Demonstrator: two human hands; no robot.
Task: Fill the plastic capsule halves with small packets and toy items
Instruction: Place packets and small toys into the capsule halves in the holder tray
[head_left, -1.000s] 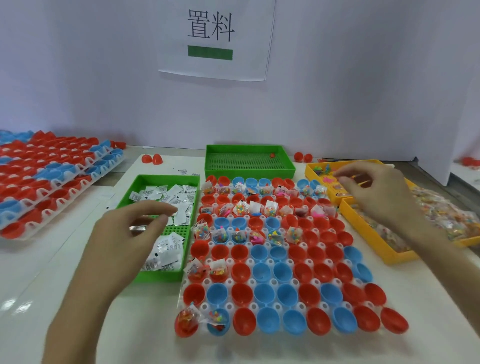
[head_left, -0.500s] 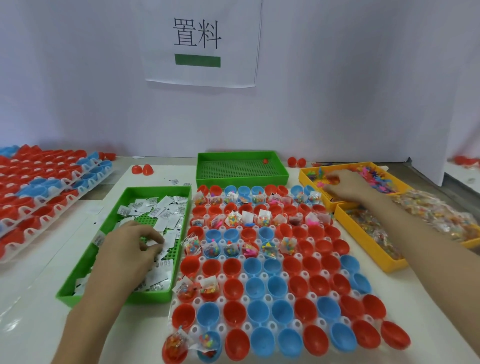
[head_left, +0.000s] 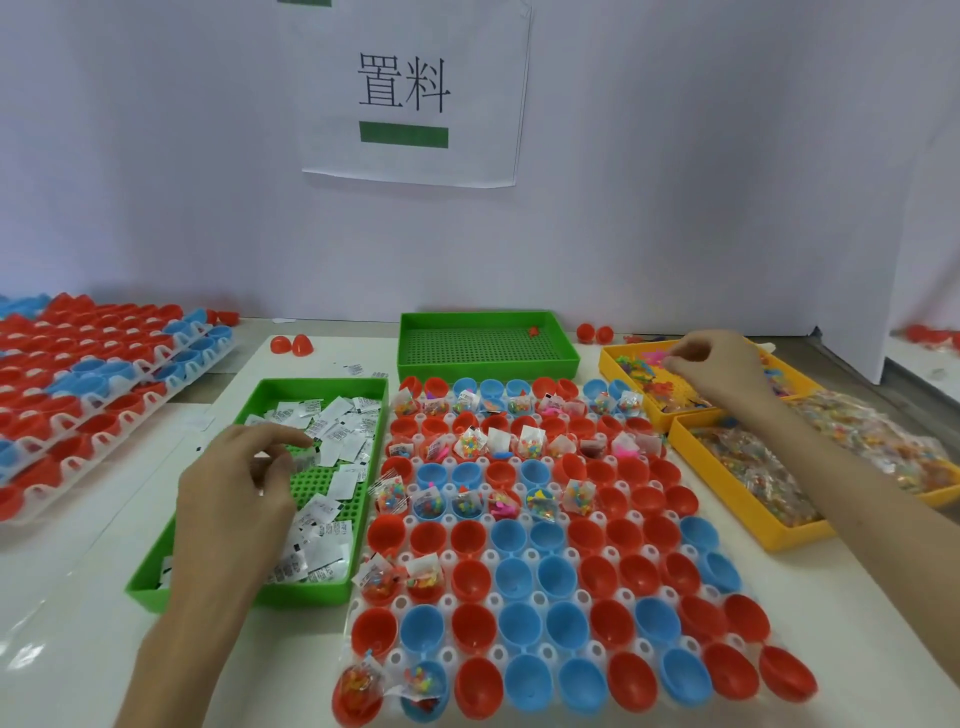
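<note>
vs half a second ago: left hand (head_left: 234, 499) was palm-down and buried in the white packets (head_left: 337, 431). Now it sits slightly higher, thumb and forefinger hooked, and they appear to pinch one packet at the tips, other fingers loosely curled. It is still over the near green tray (head_left: 322, 383) that holds the packets. Right hand (head_left: 719, 370) hasn't left the rear yellow tray (head_left: 609, 358). Its fingers are curled down into the toy items (head_left: 649, 369), and I can't tell if it has hold of one. Fill state of the near rows is unchanged. Counts: 2 green trays, the rear one (head_left: 488, 370) holding only one small red piece (head_left: 532, 330). 2 yellow trays, the front one (head_left: 800, 535) full of clear bags (head_left: 753, 467) of coloured bits. The capsule halves (head_left: 519, 629), red and blue, sit open side up in a clear holder (head_left: 545, 652) between the green and yellow trays. The front three rows have 9 each: front row 2 filled at the left end, second row 0, third row 2 at the left end. Further back most are filled, too crowded to count. Loose red halves on the table: 2 behind the near green tray (head_left: 291, 344), 2 right of the rear one (head_left: 595, 332). Stacked racks (head_left: 104, 374) of more halves at far left. 1 paper sign (head_left: 405, 88) with a green bar on the wall.
</note>
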